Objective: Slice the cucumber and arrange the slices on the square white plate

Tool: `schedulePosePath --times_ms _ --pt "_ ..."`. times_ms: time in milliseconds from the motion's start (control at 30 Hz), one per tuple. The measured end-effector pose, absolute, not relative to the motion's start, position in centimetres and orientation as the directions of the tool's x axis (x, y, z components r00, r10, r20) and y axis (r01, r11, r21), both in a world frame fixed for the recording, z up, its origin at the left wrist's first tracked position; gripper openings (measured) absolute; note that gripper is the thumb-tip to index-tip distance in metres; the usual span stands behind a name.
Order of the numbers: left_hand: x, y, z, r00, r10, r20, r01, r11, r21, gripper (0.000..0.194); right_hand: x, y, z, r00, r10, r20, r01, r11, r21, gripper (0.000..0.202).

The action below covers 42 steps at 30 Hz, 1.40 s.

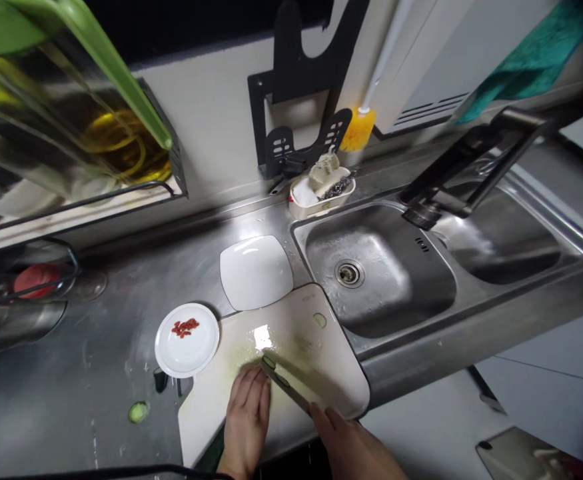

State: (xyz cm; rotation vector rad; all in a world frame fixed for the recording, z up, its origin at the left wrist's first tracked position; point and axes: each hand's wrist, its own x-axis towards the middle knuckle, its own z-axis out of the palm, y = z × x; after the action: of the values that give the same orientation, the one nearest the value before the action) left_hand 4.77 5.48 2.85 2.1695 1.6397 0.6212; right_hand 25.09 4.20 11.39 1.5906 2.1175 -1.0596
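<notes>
My right hand [354, 443] is closed round the handle of a kitchen knife [296, 398], its blade pointing up and left over the white cutting board [341, 373]. Cucumber slices [282, 381] cling to the blade. Close beside the blade tip, the curled fingers of my left hand [247, 410] press on a cucumber [213, 452]; most of it is hidden, with dark green skin showing by the wrist. A single cucumber slice [320, 321] lies near the board's far right corner. Wet, greenish smears mark the board.
A round plate [184, 357] with small red pieces overlaps the board's left edge. Behind the board sits a square white plate [256, 273]. The steel sink [371, 253] with its faucet [424, 210] is at right. A cucumber end [138, 412] lies on the counter.
</notes>
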Motion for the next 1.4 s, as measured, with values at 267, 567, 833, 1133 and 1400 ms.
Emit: schedulePosePath --times_ms 267,567,833,1133,1400 --pt "4.7 5.3 2.8 0.229 0.964 0.136 0.820 -0.266 0.506 0.023 24.4 5.0 11.8 -0.325 0.693 -0.643 0.928 0.103 -0.357 0.068" --pt "4.9 5.5 2.8 0.235 0.962 0.141 0.823 -0.274 0.498 0.021 23.5 5.9 11.5 -0.336 0.635 -0.696 0.936 0.144 -0.321 0.066" --pt "4.8 5.2 2.7 0.247 0.960 0.129 0.824 -0.278 0.494 0.022 22.7 6.8 11.2 -0.334 0.664 -0.669 0.923 0.087 -0.375 0.064" --pt "4.8 5.4 2.7 0.241 0.963 0.117 0.815 -0.266 0.515 0.024 22.2 6.1 8.7 -0.332 0.738 -0.587 0.902 0.067 -0.426 0.055" --pt "4.8 5.7 3.1 0.238 0.965 0.112 0.796 -0.260 0.546 0.031 23.0 6.5 7.7 -0.288 0.688 -0.666 0.896 -0.051 -0.441 0.057"
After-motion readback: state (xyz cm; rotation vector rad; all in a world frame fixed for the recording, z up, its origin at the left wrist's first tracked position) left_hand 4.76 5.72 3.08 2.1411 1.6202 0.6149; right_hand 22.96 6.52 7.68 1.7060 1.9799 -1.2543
